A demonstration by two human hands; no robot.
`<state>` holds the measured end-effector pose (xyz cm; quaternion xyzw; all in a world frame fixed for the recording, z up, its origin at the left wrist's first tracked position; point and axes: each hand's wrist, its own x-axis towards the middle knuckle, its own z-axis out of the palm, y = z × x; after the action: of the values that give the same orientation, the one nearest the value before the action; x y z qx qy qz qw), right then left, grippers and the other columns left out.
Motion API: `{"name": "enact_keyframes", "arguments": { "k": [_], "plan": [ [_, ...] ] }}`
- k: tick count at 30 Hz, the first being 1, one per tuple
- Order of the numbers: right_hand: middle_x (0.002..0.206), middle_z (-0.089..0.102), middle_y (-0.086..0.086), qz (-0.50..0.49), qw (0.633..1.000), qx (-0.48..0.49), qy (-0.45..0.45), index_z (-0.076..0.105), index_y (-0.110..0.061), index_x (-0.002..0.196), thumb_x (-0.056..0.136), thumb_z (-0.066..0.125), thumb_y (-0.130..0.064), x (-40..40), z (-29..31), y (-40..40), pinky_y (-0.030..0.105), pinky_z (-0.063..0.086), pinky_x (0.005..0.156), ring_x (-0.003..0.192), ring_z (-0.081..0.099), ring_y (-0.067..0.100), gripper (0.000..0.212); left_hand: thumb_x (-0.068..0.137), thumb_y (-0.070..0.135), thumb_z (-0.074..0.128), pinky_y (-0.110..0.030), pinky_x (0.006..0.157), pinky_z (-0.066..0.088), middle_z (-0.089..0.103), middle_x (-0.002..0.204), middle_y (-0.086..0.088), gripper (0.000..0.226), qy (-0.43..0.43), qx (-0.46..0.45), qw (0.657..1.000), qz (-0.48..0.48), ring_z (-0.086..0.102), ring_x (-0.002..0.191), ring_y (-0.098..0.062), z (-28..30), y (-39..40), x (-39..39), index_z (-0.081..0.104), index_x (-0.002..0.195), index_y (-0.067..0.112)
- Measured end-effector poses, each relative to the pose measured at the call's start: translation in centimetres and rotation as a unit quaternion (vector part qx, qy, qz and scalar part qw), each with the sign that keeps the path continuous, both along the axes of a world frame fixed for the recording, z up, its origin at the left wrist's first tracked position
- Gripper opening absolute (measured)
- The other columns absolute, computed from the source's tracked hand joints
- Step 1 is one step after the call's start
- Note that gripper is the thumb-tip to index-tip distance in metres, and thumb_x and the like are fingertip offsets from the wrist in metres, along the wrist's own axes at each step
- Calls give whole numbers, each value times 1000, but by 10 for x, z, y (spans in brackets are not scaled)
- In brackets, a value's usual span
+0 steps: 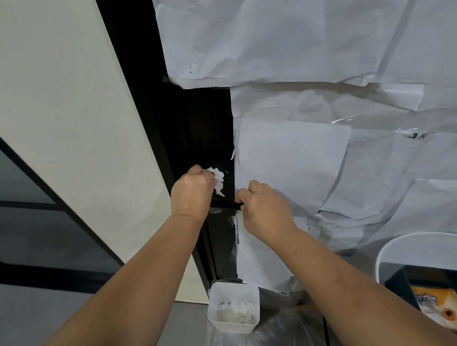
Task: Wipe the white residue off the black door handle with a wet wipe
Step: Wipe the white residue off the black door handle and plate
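A black door handle sticks out level from the black door strip. White smears show on the black surface just below the handle and beside my hands. My left hand grips a crumpled white wet wipe and holds it against the door just above the handle's inner end. My right hand curls around the handle's right end. Most of the handle is hidden by the two hands.
White paper sheets taped over the door fill the right side. A cream wall panel stands on the left. On the floor below sit a small white tub with used wipes and a white bucket at right.
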<state>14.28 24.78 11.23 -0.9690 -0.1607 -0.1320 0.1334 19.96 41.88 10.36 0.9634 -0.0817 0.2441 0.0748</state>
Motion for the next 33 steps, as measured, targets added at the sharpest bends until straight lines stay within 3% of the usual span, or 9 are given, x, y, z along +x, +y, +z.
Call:
{"name": "enact_keyframes", "arguments": {
  "k": [7,14,16,18,24,28,33],
  "plan": [
    [89,51,2,1,1000,-5,1,63,-18,97,78,64,-7,1,1,0,31,35,55,78,50,21,22,55,-1,89,-32,45,53,60,81,-5,29,-23,25,996,-82,57,70,-24,-3,-7,-3,73,77,11],
    [89,50,3,12,1000,1,0,65,-15,100,78,62,-3,-2,1,-3,31,31,54,78,48,22,25,68,2,85,-33,54,56,66,81,-6,16,-70,-88,993,-32,61,66,-25,-16,-10,0,77,78,11],
    [88,51,3,14,1000,0,0,65,-14,101,77,62,-2,-3,1,-5,30,31,55,78,48,21,27,81,9,77,-33,60,57,69,86,-9,5,-66,-168,984,12,65,69,-27,-16,-12,-6,78,86,8],
    [89,50,3,16,1000,-1,1,65,-15,101,77,61,-1,-5,1,-5,30,31,55,78,48,21,29,90,16,69,-29,67,55,70,93,-11,15,-46,-249,966,53,67,73,-28,-11,-14,-11,77,97,5],
    [90,50,4,23,1000,-2,6,65,-14,103,77,61,-1,-6,1,-6,30,31,57,80,49,22,30,89,17,67,-27,55,45,66,81,-11,17,-41,-243,964,96,60,60,-26,1,-20,-12,77,85,5],
    [92,50,4,25,1000,0,12,65,-15,106,79,62,-2,-8,3,-7,30,30,57,82,49,22,30,92,21,57,-24,51,33,61,73,-11,27,20,-227,963,144,50,57,-21,10,-20,-8,68,74,4],
    [96,50,4,35,999,7,23,64,-15,110,81,62,-3,-10,5,-9,30,34,58,86,49,22,31,98,21,48,-22,43,27,51,54,-1,35,93,-278,940,171,44,46,-11,13,-8,-11,58,68,7]
  ]
}}
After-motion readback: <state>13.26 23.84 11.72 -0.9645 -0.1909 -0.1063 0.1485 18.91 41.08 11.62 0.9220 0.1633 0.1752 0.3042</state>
